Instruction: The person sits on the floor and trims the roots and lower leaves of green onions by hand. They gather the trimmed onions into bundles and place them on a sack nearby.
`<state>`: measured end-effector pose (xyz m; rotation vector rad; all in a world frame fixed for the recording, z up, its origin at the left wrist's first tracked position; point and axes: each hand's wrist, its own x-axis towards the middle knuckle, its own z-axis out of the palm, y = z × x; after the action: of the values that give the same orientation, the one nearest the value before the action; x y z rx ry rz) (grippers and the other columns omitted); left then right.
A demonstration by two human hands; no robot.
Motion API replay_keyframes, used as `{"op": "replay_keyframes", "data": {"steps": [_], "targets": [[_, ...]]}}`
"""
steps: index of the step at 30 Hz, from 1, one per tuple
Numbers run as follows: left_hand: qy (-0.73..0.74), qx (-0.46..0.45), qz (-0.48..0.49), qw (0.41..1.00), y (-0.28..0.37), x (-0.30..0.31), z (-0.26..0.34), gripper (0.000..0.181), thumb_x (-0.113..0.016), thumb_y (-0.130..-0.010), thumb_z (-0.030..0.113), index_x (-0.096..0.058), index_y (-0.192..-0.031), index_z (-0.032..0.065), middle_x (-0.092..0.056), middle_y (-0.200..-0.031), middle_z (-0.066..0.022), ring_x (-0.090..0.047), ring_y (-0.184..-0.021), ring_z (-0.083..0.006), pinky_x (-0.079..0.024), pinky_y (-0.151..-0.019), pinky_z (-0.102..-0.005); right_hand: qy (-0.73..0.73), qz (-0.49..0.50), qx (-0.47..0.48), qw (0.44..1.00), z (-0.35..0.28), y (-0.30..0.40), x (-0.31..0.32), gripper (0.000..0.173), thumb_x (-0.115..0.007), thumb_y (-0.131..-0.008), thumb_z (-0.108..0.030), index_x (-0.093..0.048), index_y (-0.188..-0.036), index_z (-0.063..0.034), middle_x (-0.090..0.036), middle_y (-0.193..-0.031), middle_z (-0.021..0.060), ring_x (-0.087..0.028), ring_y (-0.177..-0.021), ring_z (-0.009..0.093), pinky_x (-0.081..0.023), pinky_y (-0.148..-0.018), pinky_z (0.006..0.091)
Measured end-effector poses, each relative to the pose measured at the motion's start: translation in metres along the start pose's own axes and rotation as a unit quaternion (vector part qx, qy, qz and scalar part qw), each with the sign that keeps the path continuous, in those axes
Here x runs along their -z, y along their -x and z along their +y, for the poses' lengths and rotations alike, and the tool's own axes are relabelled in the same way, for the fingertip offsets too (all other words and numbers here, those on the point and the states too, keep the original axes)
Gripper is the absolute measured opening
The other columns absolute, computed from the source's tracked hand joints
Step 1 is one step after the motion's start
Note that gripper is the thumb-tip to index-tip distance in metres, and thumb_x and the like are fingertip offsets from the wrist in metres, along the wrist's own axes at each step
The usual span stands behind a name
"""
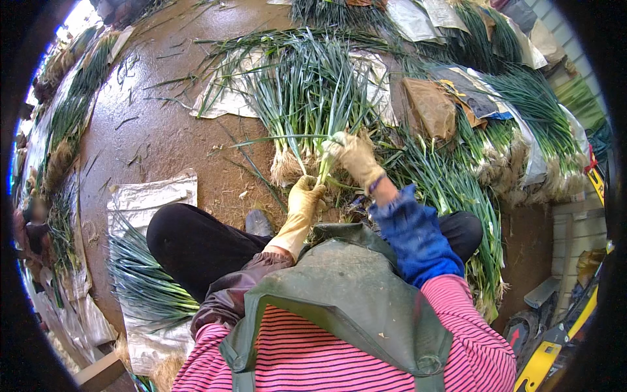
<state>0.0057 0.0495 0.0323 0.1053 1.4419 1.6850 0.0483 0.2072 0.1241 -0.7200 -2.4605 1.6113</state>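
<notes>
My left hand (304, 197), in a pale yellow work glove, grips the lower ends of a few green onion stalks (325, 166) in front of the apron. Just above it, my right hand (356, 156), gloved and with a blue sleeve cover, has its fingers closed around the same stalks higher up. Behind both hands lies a large bundle of green onions (303, 93), its pale roots (286, 164) toward me and its dark leaves pointing away. White sacking (232, 85) lies under the bundle. My fingertips are partly hidden by the gloves and stalks.
More green onions lie on sacking (153, 196) by my left knee and in a loose heap (441, 181) at my right. Bundles (543, 127) with sacks stand farther right. Another person (38, 225) is at the far left. Leaf scraps litter the brown floor (156, 117).
</notes>
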Motion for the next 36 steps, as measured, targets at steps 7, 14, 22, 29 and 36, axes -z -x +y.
{"op": "replay_keyframes", "data": {"steps": [7, 14, 22, 29, 36], "targets": [[-0.39, -0.134, 0.07, 0.909, 0.0, 0.004, -0.003, 0.026, -0.069, -0.078, 0.018, -0.061, -0.097, 0.0037, -0.063, -0.083, -0.014, -0.063, -0.074, -0.0286, -0.05, -0.067, -0.0368, 0.45, -0.055, -0.134, 0.881, 0.027, -0.051, -0.028, 0.059, -0.063, -0.073, -0.058, -0.068, -0.09, -0.0019, -0.067, -0.087, 0.0173, -0.066, -0.08, 0.032, -0.051, -0.071, 0.0424], [-0.539, -0.142, 0.057, 0.828, 0.006, -0.001, 0.006, 0.027, -0.069, -0.076, 0.024, -0.063, -0.096, 0.0067, -0.064, -0.093, -0.0172, -0.061, -0.087, -0.0343, -0.05, -0.074, -0.0402, 0.577, -0.027, -0.085, 0.812, 0.06, -0.068, -0.054, 0.027, -0.058, -0.077, -0.029, -0.072, -0.087, -0.0081, -0.069, -0.084, 0.0134, -0.068, -0.08, 0.026, -0.051, -0.06, 0.0415], [-0.396, -0.149, 0.063, 0.904, -0.01, 0.006, -0.01, 0.026, -0.065, -0.08, 0.023, -0.062, -0.098, 0.0048, -0.066, -0.086, -0.0136, -0.063, -0.082, -0.0275, -0.048, -0.067, -0.0359, -0.297, -0.137, -0.064, 0.943, 0.018, -0.01, -0.056, 0.027, -0.059, -0.086, -0.026, -0.061, -0.099, -0.0032, -0.06, -0.076, 0.003, -0.058, -0.067, 0.015, -0.046, -0.06, 0.0255], [0.123, 0.017, 0.01, 0.992, -0.002, 0.011, -0.003, 0.012, -0.056, -0.084, 0.007, -0.052, -0.094, 0.002, -0.058, -0.069, -0.0056, -0.057, -0.052, -0.0163, -0.046, -0.038, -0.0263, -0.379, 0.027, -0.028, 0.925, 0.016, 0.023, -0.026, 0.015, -0.051, -0.093, -0.02, -0.053, -0.097, -0.0063, -0.06, -0.078, 0.0037, -0.062, -0.069, 0.016, -0.05, -0.059, 0.0262], [0.207, 0.113, -0.103, 0.966, 0.004, 0.001, 0.004, 0.022, -0.061, -0.085, 0.017, -0.056, -0.1, 0.0011, -0.057, -0.071, -0.0019, -0.057, -0.054, -0.013, -0.05, -0.04, -0.0235, -0.311, -0.099, -0.039, 0.944, 0.117, 0.015, -0.065, 0.04, -0.041, -0.097, -0.035, -0.058, -0.106, -0.0006, -0.066, -0.094, 0.014, -0.063, -0.065, 0.023, -0.054, -0.055, 0.0388]]}}
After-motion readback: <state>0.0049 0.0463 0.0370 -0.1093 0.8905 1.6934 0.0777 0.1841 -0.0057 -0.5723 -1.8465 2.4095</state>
